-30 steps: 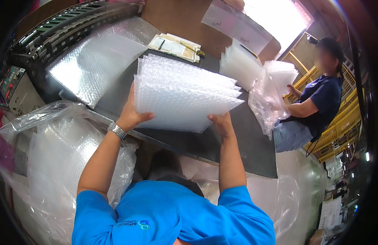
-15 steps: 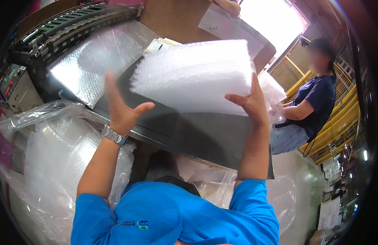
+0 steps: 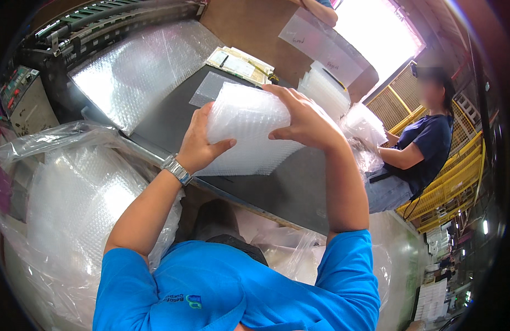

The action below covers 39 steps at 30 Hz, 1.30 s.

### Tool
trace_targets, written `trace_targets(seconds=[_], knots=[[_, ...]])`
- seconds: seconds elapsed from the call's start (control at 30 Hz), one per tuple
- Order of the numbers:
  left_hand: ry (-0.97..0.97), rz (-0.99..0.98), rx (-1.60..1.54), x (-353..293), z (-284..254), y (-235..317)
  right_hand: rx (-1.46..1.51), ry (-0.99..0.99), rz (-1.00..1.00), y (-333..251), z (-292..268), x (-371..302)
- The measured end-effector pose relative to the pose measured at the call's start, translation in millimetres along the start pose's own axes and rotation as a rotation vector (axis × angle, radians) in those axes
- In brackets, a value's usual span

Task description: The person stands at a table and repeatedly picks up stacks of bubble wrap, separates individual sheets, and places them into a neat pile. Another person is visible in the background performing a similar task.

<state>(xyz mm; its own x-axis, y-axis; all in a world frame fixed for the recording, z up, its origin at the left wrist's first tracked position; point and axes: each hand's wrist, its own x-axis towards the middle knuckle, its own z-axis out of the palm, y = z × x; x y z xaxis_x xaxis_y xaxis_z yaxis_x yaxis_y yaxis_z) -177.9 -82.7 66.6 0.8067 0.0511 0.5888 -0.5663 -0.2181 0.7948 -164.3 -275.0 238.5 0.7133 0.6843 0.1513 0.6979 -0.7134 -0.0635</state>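
Observation:
A thick stack of clear bubble wrap sheets (image 3: 245,118) bends up between my hands above the dark grey tabletop (image 3: 299,190). Its lower part spreads out flat toward the near edge. My left hand (image 3: 202,140) grips the left side of the stack, thumb in front and fingers behind. Over the upper right part curls my right hand (image 3: 307,118), its thumb on the near face. A loose bubble wrap piece (image 3: 208,88) lies just behind the stack.
Bubble wrap sheeting (image 3: 139,71) runs out of a roller machine (image 3: 95,27) at the far left. A clipboard (image 3: 238,63) lies at the back. A large plastic bag of bubble wrap (image 3: 84,198) stands at left. On the right a co-worker (image 3: 415,138) handles clear plastic.
Both hands have closed in on the stack; the left, apart before, now grips its side. The fanned sheets have come nearer and are bent up. A loose piece now shows behind them.

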Motion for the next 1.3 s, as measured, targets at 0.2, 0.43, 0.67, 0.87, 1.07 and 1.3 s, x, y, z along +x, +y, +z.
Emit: trace_targets(seconds=[0.2, 0.43, 0.67, 0.87, 1.07, 1.3], knots=[[-0.017, -0.092, -0.074, -8.3, 3.5, -12.5, -0.056, 0.099, -0.038, -0.1, 8.3, 2.1], [0.201, 0.021, 0.130, -13.4, 4.6, -1.2, 0.140, 0.468, -0.143, 7.7, -3.6, -6.6], [0.278, 0.299, 0.348, -16.6, -0.6, 5.5, 0.515, 0.354, -0.114, 15.2, -15.9, 7.4], [0.251, 0.333, 0.371, -20.6, -4.2, 5.8, 0.501, 0.020, -0.234, 1.5, -2.5, 32.9], [0.252, 0.310, 0.352, -27.5, -8.3, 0.7, 1.224, 0.424, -0.058, 0.5, 14.5, 41.7], [0.218, 0.235, 0.334, -27.6, -10.2, -8.3, 0.757, 0.357, -0.127, -5.4, -0.1, 37.4]])
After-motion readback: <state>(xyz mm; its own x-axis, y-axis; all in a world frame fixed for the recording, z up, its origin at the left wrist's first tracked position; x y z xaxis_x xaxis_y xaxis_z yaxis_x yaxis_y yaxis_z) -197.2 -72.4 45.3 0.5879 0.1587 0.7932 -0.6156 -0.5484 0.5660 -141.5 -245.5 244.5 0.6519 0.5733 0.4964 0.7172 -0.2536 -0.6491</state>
